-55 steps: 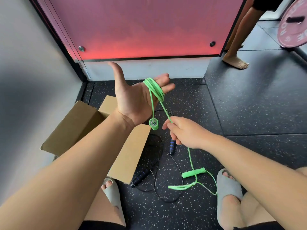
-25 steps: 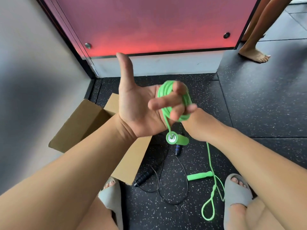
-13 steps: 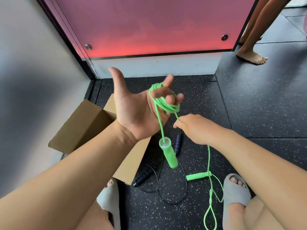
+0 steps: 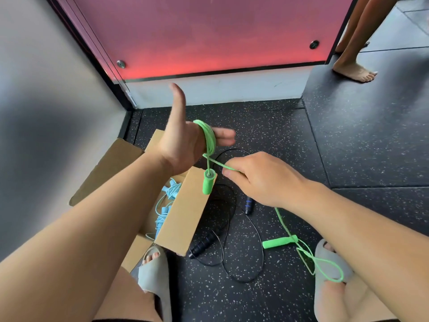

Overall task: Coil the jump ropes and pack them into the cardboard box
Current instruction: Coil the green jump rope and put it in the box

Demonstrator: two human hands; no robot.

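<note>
The left hand (image 4: 183, 145) is raised, fingers (image 4: 224, 134) straight, thumb up, with the green jump rope (image 4: 209, 138) coiled round the fingers and one handle (image 4: 207, 184) dangling at six o'clock. The right hand (image 4: 260, 180), apart at four o'clock, pinches the loose strand. The cardboard box (image 4: 183, 216) sits at seven o'clock, a blue rope (image 4: 173, 190) inside, a black rope (image 4: 203, 243) beside it.

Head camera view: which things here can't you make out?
Head view:
Cardboard box interior: the left forearm and a flap cover most; only part of a light blue rope shows.
Right hand: its own back hides how it pinches the green rope.
Left hand: coils too bunched to count.
Black rope: partly behind the flap and right hand.
Second person: cut off by the top edge.
</note>
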